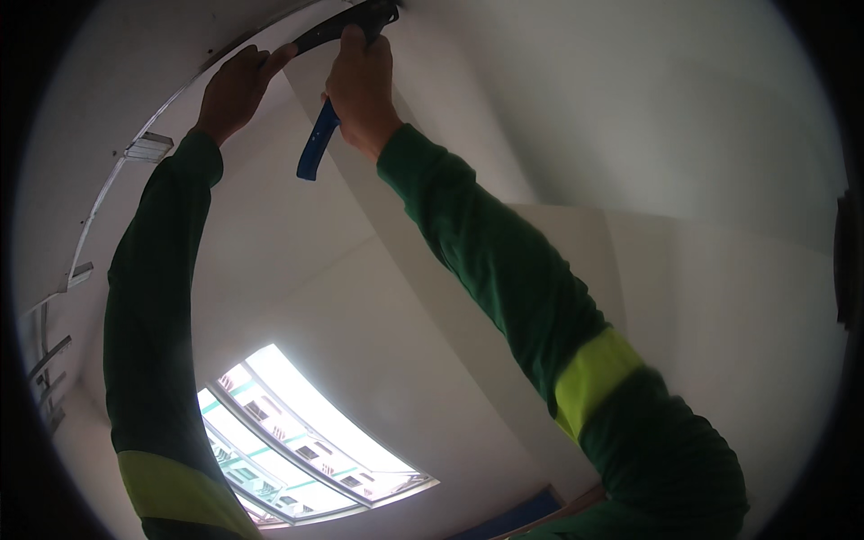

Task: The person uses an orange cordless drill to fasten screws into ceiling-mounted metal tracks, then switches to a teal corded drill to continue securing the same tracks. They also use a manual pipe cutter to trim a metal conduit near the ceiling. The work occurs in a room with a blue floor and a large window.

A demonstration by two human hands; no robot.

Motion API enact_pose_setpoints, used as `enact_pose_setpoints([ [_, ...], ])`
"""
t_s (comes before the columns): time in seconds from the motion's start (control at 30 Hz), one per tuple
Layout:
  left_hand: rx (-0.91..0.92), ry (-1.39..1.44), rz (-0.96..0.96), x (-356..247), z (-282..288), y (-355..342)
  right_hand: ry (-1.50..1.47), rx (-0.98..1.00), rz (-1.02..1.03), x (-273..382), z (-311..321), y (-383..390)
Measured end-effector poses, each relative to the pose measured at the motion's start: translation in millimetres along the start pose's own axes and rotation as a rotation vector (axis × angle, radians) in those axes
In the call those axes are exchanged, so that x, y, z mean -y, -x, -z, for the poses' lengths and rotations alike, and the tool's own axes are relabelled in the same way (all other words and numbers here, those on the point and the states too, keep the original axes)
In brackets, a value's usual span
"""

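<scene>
Both my arms reach up in dark green sleeves with yellow-green bands, towards the upper edge of the view. My right hand (363, 90) is closed round a black hand tool with a blue handle (318, 144); the blue handle hangs below the fist. The tool's long black part (328, 33) slants up to the right, against the ceiling edge. My left hand (236, 93) is closed at the lower left end of that black part. Its exact kind is hard to make out, as my fingers and the picture's rim hide some of it.
A thin pale metal strip (99, 200) curves along the ceiling edge at left, with short metal channel pieces (150, 147) sticking out of it. Below is a bright window (310, 441) with buildings outside. White walls surround me; a dark object (844, 261) sits at the right rim.
</scene>
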State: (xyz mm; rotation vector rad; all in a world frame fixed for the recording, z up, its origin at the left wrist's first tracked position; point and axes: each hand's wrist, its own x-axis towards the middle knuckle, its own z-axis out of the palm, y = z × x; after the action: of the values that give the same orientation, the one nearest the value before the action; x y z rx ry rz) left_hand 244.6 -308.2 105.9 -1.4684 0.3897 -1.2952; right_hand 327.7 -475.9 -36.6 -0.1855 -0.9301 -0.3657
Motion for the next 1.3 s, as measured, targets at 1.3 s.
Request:
enact_pose_setpoints([
  [1.3,0.356,0.578,0.416,25.4,17.2,-32.6,-0.567,-0.086,-0.010,-59.9,-77.1,-71.8],
])
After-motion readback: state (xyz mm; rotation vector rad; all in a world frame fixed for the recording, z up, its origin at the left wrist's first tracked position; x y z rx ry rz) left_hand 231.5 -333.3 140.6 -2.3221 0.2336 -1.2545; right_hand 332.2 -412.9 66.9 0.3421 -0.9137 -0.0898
